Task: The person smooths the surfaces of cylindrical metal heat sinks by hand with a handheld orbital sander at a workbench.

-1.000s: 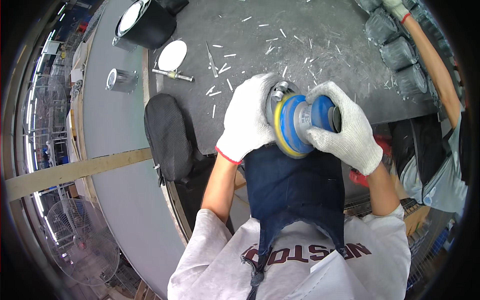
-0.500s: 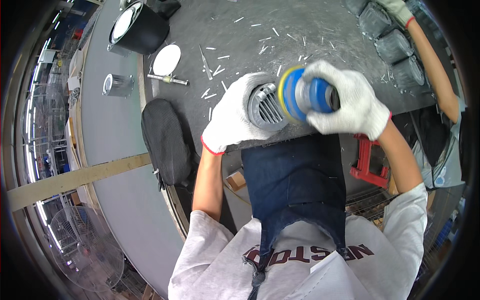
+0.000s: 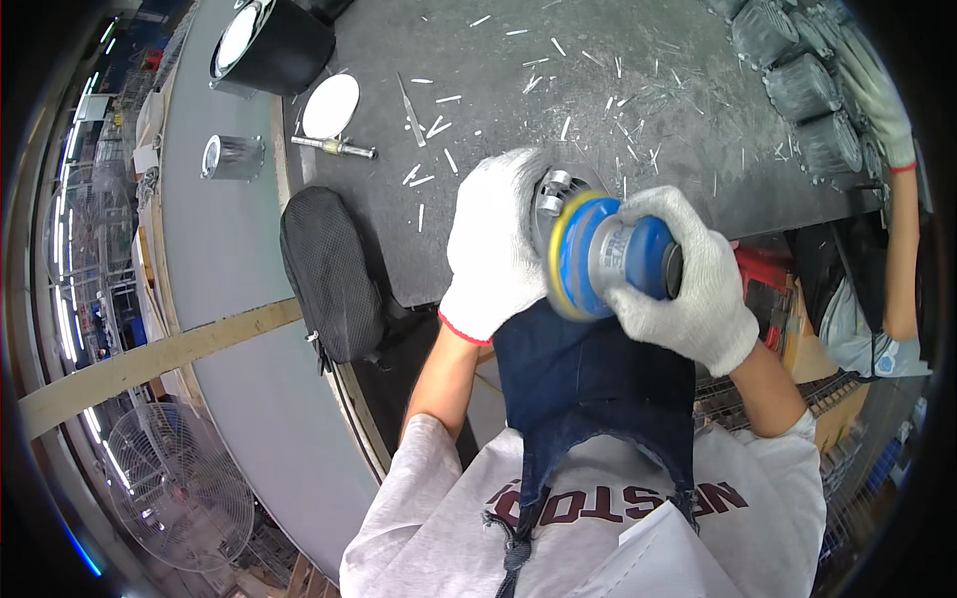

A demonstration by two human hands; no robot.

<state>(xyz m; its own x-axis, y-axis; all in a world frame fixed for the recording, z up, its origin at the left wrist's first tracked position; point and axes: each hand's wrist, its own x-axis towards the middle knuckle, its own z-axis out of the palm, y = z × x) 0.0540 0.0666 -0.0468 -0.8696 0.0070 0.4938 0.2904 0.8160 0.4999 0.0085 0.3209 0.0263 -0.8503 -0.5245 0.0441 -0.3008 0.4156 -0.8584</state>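
Observation:
In a white knit glove, my left hand point(image 3: 496, 239) grips a round grey metal part with slatted fins point(image 3: 551, 199) at the table's near edge. My right hand point(image 3: 688, 284), gloved too, is wrapped around a blue palm sander point(image 3: 623, 251) with a yellow-edged pad. The sander's pad is tilted sideways against the metal part and covers most of its slatted face. Only the part's upper rim and small lugs show beside the left fingers. Whether the pad presses on it or just hovers, I cannot tell.
Thin metal slivers point(image 3: 568, 128) litter the dark table. A white disc point(image 3: 331, 107), a metal rod tool point(image 3: 334, 148) and a pointed blade point(image 3: 411, 112) lie at left. A black mesh bag point(image 3: 329, 274) hangs over the edge. Several wrapped cylinders point(image 3: 802, 88) stand right, by another person's gloved hand point(image 3: 882, 105).
Both hands have come nearer my body. The sander has moved down and left over the part's face, hiding the slats. At right, the other person's hand has moved closer and further right.

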